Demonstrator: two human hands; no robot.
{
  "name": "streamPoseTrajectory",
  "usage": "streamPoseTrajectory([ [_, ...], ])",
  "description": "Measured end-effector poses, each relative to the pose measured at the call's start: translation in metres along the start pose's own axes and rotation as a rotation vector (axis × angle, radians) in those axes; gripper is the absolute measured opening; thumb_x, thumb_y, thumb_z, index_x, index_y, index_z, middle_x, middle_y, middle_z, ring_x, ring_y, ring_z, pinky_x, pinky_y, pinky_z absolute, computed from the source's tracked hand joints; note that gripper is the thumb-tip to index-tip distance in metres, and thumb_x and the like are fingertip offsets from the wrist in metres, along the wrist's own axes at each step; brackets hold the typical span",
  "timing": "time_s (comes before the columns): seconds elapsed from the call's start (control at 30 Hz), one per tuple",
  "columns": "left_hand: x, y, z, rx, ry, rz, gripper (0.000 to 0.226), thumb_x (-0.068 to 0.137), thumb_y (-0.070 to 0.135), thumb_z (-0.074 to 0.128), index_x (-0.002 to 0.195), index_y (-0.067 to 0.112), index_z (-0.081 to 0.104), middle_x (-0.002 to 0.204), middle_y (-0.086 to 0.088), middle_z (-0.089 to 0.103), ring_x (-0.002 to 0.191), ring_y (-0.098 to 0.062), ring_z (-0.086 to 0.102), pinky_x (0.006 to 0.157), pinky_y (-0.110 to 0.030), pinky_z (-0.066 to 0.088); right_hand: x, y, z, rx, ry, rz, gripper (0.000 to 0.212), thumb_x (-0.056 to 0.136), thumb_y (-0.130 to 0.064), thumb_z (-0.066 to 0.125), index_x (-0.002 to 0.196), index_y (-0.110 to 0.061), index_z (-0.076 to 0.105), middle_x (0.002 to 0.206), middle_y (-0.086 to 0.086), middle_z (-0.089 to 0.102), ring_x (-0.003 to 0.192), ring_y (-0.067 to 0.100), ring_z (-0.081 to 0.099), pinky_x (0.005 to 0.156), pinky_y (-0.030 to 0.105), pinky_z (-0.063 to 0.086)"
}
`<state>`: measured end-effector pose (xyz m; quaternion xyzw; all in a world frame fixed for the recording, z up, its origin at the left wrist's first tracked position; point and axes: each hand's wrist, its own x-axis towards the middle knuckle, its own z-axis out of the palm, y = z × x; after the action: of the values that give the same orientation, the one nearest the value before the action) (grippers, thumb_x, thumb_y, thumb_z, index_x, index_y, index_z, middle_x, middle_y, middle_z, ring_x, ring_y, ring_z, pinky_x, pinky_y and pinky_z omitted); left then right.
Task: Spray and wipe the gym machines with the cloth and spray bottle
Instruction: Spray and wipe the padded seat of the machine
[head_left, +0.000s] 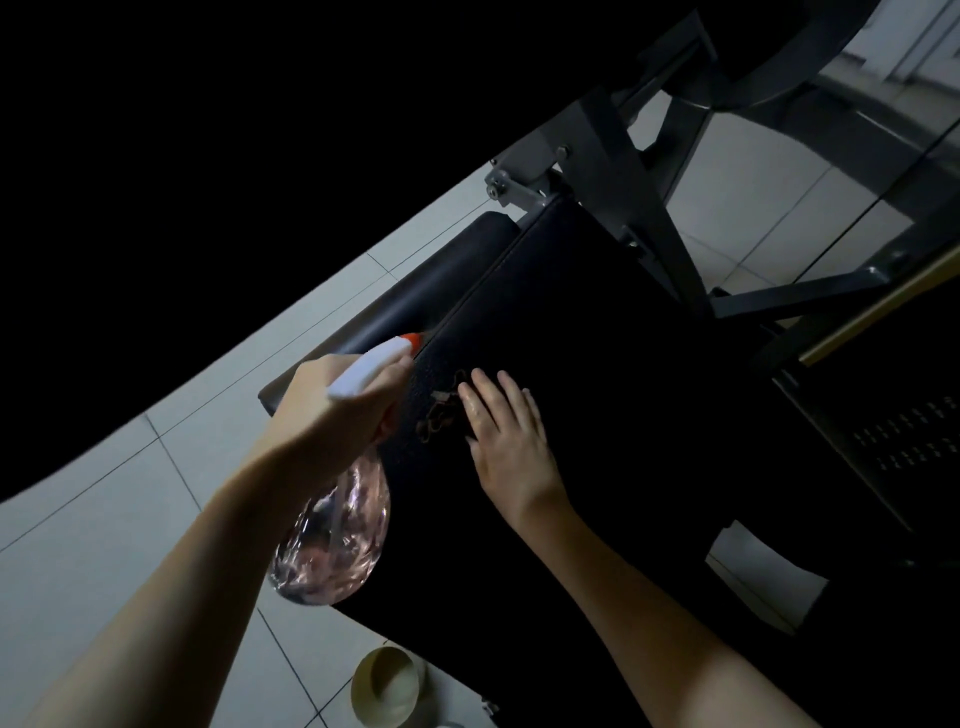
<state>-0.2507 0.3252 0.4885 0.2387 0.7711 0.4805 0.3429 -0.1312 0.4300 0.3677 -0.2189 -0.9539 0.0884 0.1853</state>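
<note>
Left hand (332, 410) gripping neck of spray bottle (337, 540), orange tip pointing at black seat pad (597, 322) so spray can land there. Dark cloth (439, 415) lying on pad just beside tip. Right hand (506, 436) pressing cloth flat, fingers straight, likely getting ready to wipe. Grey frame (639, 171) standing behind pad.

left hand (332, 410) gripping spray bottle (337, 535), right hand (506, 431) flat on cloth (441, 410)

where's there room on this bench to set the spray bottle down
Bare pad lies between the right hand and the metal frame. Floor tiles left of the pad are free too. Crowded where the left hand, spray bottle and cloth meet.
</note>
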Motion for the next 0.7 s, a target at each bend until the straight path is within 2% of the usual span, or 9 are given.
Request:
streamPoseTrajectory([
  [0.07,0.005,0.002,0.002,0.005,0.01,0.001,0.027,0.099,0.02,0.044,0.076,0.008,0.047,0.065,-0.007,0.045,0.048,-0.006,0.045,0.042,-0.009,0.032,0.0,0.0,0.0,0.016,0.001,0.001,0.061,0.078,-0.024,0.059,0.134,-0.015,0.037,0.138,0.008,0.051,0.126,0.031,0.049,0.102,0.049,0.038],
  [0.13,0.008,0.003,0.004,-0.029,0.002,0.016,0.029,0.097,0.025,0.051,0.073,0.011,0.047,0.067,-0.008,0.047,0.055,-0.013,0.045,0.049,-0.013,0.035,0.0,0.0,-0.001,0.032,-0.008,0.012,0.055,0.081,-0.028,0.042,0.135,-0.014,0.037,0.139,0.009,0.051,0.127,0.031,0.048,0.103,0.049,0.038],
  [0.27,0.01,0.008,0.006,-0.066,0.024,-0.006,0.026,0.1,0.018,0.044,0.074,0.014,0.045,0.058,-0.004,0.042,0.04,-0.002,0.041,0.043,-0.014,0.033,-0.001,-0.001,-0.001,0.021,-0.037,0.016,0.056,0.082,-0.029,0.04,0.136,-0.015,0.037,0.14,0.008,0.048,0.128,0.03,0.046,0.105,0.047,0.035],
  [0.33,0.011,0.003,0.0,-0.025,0.061,0.039,0.03,0.09,0.04,0.059,0.074,0.016,0.052,0.053,-0.001,0.052,0.042,-0.009,0.05,0.049,-0.027,0.04,-0.001,0.0,-0.002,0.02,-0.04,0.02,0.056,0.082,-0.029,0.038,0.136,-0.015,0.037,0.141,0.007,0.048,0.129,0.029,0.045,0.106,0.046,0.034],
  [0.4,0.006,-0.004,-0.011,0.086,0.046,0.089,0.055,0.071,0.072,0.062,0.073,0.017,0.061,0.063,-0.007,0.063,0.056,-0.03,0.057,0.055,-0.041,0.046,-0.001,0.0,-0.002,0.023,-0.047,0.026,0.057,0.081,-0.03,0.037,0.136,-0.016,0.038,0.142,0.006,0.047,0.131,0.028,0.042,0.106,0.046,0.033],
  [0.43,0.0,-0.006,-0.015,0.119,0.028,0.107,0.059,0.07,0.074,0.059,0.075,0.015,0.063,0.071,-0.015,0.065,0.058,-0.031,0.056,0.054,-0.041,0.046,-0.001,0.001,-0.001,0.036,-0.046,0.03,0.057,0.082,-0.03,0.037,0.136,-0.016,0.04,0.142,0.006,0.047,0.132,0.027,0.039,0.107,0.046,0.033],
  [0.53,-0.012,-0.007,-0.019,0.125,0.039,0.186,0.046,0.081,0.057,0.054,0.079,0.012,0.065,0.075,-0.018,0.062,0.054,-0.009,0.048,0.047,-0.017,0.035,-0.003,0.001,0.0,0.107,-0.029,0.039,0.054,0.088,-0.039,0.04,0.135,-0.016,0.047,0.144,0.005,0.045,0.134,0.026,0.034,0.109,0.044,0.029],
  [0.63,-0.016,-0.005,-0.018,0.132,0.062,0.204,0.036,0.084,0.048,0.052,0.075,0.015,0.063,0.059,0.004,0.054,0.05,-0.004,0.043,0.045,-0.013,0.032,-0.003,0.005,0.0,0.129,0.006,0.003,0.049,0.09,-0.039,0.04,0.132,-0.016,0.052,0.141,0.005,0.048,0.132,0.025,0.037,0.109,0.043,0.029],
  [0.7,-0.017,-0.006,-0.02,0.15,0.095,0.201,0.034,0.084,0.047,0.052,0.078,0.017,0.066,0.061,0.01,0.059,0.053,-0.003,0.048,0.048,-0.012,0.034,0.003,0.012,-0.001,0.091,0.012,-0.061,0.048,0.087,-0.033,0.041,0.128,-0.016,0.057,0.137,0.004,0.053,0.129,0.025,0.043,0.106,0.044,0.035],
])
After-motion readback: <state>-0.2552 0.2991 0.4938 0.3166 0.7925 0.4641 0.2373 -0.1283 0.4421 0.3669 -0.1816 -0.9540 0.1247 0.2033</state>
